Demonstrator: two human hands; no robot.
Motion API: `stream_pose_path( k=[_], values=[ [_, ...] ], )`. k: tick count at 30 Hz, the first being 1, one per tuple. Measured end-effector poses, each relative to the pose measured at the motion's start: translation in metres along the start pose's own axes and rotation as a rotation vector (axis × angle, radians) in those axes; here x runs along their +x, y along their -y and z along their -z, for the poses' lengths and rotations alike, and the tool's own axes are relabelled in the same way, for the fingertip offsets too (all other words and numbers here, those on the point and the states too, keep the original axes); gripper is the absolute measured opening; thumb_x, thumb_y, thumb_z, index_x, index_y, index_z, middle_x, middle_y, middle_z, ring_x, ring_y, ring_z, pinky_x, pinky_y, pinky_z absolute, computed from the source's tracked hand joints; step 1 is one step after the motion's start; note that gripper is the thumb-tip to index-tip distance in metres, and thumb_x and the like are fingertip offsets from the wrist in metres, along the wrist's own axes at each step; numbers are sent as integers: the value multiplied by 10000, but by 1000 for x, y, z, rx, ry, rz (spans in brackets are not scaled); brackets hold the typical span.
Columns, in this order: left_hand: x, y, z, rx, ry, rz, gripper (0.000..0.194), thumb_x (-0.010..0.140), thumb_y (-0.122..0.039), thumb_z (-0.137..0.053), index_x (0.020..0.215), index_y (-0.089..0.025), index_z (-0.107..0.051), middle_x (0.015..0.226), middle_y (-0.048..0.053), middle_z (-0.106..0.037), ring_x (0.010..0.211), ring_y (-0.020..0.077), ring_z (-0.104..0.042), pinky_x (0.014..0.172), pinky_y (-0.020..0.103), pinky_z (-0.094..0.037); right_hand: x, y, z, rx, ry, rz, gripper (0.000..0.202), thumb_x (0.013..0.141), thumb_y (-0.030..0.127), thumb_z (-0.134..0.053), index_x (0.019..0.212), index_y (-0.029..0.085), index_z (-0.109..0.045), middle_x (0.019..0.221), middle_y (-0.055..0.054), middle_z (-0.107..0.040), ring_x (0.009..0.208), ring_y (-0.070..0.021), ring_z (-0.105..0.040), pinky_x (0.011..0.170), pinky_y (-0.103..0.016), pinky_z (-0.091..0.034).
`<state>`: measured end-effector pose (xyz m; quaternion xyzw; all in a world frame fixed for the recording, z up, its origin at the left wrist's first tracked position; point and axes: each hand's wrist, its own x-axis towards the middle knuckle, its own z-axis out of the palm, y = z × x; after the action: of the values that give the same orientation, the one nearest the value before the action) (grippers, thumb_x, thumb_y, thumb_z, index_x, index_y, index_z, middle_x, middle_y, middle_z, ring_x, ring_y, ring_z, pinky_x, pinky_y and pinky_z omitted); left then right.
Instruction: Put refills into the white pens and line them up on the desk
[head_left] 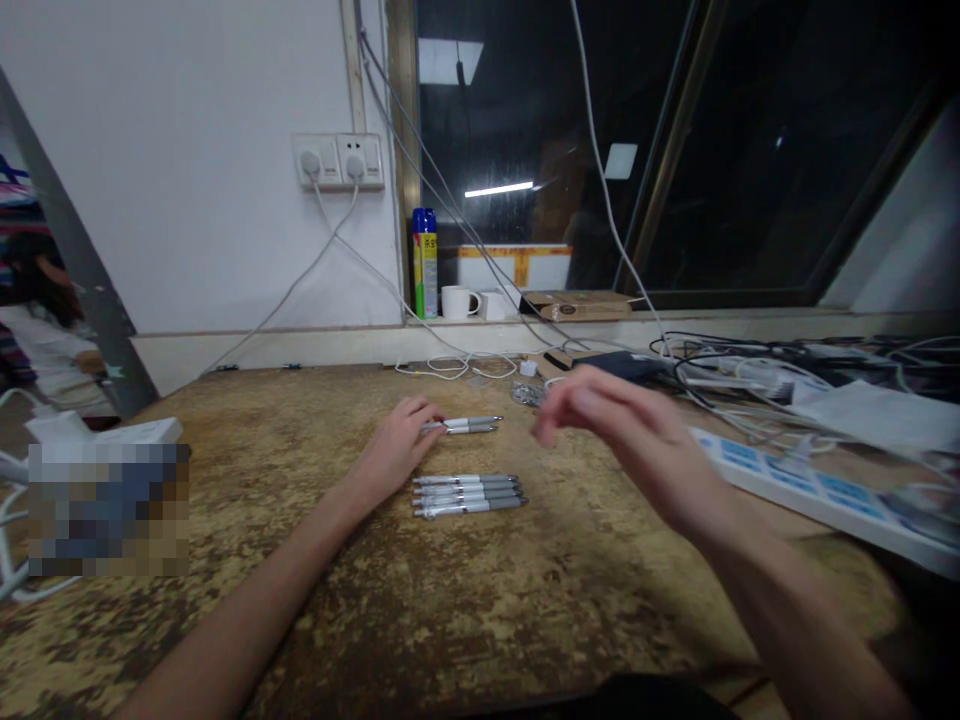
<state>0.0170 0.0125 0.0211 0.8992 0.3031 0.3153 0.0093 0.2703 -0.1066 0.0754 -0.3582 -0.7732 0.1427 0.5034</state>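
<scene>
On the worn wooden table, two white and grey pens point(471, 425) lie side by side. My left hand point(405, 440) has its closed fingertips on their left ends. Nearer to me, several similar pens point(469, 495) form a neat row, their grey ends to the right. My right hand point(630, 430) hangs above the table to the right of both groups, blurred, with its fingers bent; whether it holds anything cannot be made out.
A white power strip point(825, 490) and tangled cables point(720, 370) lie on the right. Along the window ledge stand a spray can point(424, 265), a white mug point(457, 302) and a flat cardboard box point(581, 304). A small clear bag point(527, 393) lies behind the pens.
</scene>
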Motion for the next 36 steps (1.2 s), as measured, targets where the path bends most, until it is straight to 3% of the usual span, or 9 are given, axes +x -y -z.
stream_pose_path(
  k=[4,7,9,18,22,28,36],
  values=[
    [-1,1,-1,38,14,-5,194,1041,-281,-476,1097,-193,-639,1065,64,-641,1042,236,-570,940,384,-472,22,-46,-26,-500,210,-40,327,915,209,-627,1238,182,-583,1257,-134,-634,1210,-275,-575,1041,-441,-463],
    [-3,1,-1,73,43,-19,204,1049,-288,-459,1098,-189,-630,1062,69,-639,1045,238,-564,936,382,-479,28,-78,-42,-678,393,-76,281,951,215,-599,1228,170,-581,1161,-127,-689,1063,-253,-652,934,-383,-502],
    [-3,0,-2,98,54,-32,216,1057,-277,-433,1098,-184,-624,1060,72,-634,1040,237,-560,938,381,-478,28,-88,-47,-771,427,-109,184,1013,253,-505,1134,178,-622,1070,-118,-718,999,-254,-674,878,-364,-503],
    [-2,-13,-4,217,72,-80,272,1078,-225,-324,1190,-186,-569,1120,82,-625,1054,230,-557,959,382,-451,18,-82,-47,-807,428,-95,236,1063,295,-402,1145,185,-594,1035,-104,-727,939,-234,-679,798,-310,-461],
    [-2,-19,-6,360,103,-79,272,1079,-310,-341,1151,-182,-570,1117,92,-635,1030,250,-567,916,394,-447,14,-81,-51,-807,412,-73,219,1050,218,-385,1098,167,-592,1039,-116,-719,927,-233,-670,792,-314,-444],
    [-2,-26,-8,446,128,-51,257,1055,-208,-344,1182,-187,-567,1151,117,-663,1090,280,-583,948,425,-425,13,-81,-56,-838,420,-64,263,953,74,-455,1164,169,-578,1055,-123,-727,968,-249,-663,792,-315,-432],
    [-1,-36,-8,389,221,104,263,1037,-235,-364,1102,-189,-615,988,115,-731,858,280,-683,695,353,-469,15,-77,-59,-852,432,-105,341,833,-19,-498,1086,181,-611,1039,-112,-737,946,-245,-664,788,-310,-424]
  ],
)
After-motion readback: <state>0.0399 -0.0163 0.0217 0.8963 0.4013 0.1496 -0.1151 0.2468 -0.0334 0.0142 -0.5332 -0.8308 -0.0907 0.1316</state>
